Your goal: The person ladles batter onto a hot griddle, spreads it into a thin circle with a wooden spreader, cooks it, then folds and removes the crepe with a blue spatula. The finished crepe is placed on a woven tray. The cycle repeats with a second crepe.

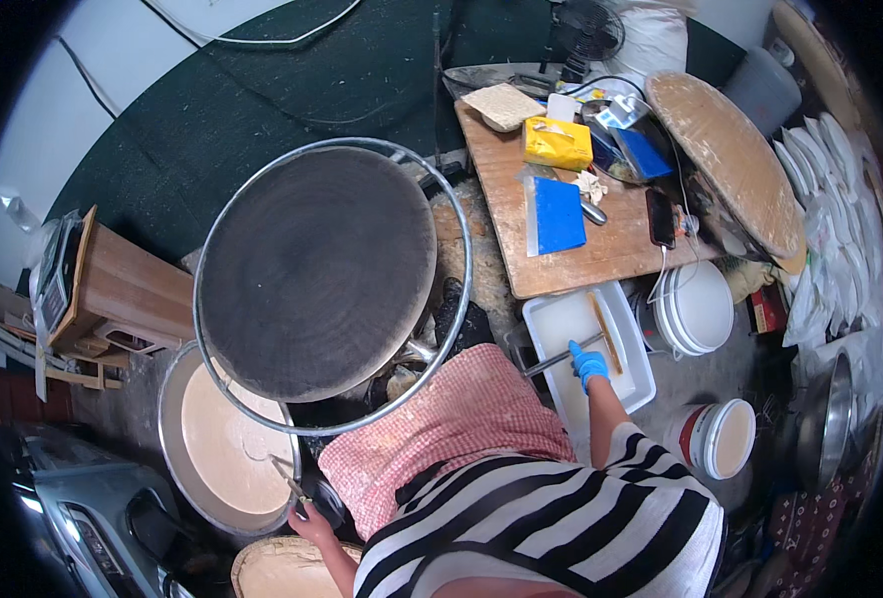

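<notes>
My bare left hand (309,522) is closed around the handle of a ladle (294,485), whose far end dips into pale batter (232,434) in a large metal basin (171,439). In a blue glove, my right hand (589,367) grips a T-shaped batter spreader (609,344) by its stick. The spreader's wooden bar lies within a white rectangular tub (645,377) that holds whitish liquid. Ahead of me stands a large round dark griddle (322,269) with a metal ring around it; its surface is bare.
A wooden table (506,264) bears a blue scraper (559,214), a yellow tissue pack (557,143) and a phone (661,217). White buckets (703,304) stand beside the tub. A round straw-coloured board (726,159) leans at the right; a wooden cabinet (138,284) stands left.
</notes>
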`<state>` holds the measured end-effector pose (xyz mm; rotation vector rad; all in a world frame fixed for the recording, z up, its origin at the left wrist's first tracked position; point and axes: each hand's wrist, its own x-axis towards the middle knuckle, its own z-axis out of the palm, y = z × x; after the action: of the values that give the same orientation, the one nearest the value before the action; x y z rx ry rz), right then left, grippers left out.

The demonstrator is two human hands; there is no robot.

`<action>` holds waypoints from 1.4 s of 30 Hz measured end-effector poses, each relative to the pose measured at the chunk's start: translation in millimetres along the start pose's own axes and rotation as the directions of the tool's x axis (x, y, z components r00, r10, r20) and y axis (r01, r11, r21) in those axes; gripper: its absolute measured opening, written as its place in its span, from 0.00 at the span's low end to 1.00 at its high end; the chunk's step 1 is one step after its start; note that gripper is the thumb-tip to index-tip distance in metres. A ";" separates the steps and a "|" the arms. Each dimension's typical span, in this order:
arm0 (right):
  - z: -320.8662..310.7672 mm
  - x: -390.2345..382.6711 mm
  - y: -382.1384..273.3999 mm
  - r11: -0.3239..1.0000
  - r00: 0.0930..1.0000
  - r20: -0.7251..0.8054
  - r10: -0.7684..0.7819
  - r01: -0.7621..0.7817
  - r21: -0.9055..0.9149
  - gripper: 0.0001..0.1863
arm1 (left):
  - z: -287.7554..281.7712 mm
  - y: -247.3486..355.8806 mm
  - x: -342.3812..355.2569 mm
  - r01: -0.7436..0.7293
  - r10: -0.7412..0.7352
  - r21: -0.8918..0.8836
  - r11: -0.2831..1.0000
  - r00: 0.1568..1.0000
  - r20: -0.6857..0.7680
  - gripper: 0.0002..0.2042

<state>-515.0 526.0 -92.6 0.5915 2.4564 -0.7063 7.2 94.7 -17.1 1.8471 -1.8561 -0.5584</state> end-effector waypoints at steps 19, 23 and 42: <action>-15.1 -74.5 24.1 0.750 1.000 0.023 -0.010 -0.008 0.661 0.13 | 49.0 -40.5 84.1 0.821 -0.448 -0.491 0.291 0.570 0.689 0.07; -19.9 -71.7 36.6 0.867 0.981 0.172 -0.094 -0.004 0.499 0.19 | 60.8 -43.1 100.7 0.769 0.047 -0.508 -0.389 0.567 0.822 0.11; 29.7 17.0 54.0 0.904 0.934 0.310 0.176 -0.279 0.326 0.19 | -39.5 1.1 100.9 0.229 -0.179 -0.326 0.917 0.968 0.177 0.13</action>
<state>-489.2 554.7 -143.6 0.8463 1.9693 -1.0789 30.1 -4.7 19.5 1.8070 -1.5335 -1.0456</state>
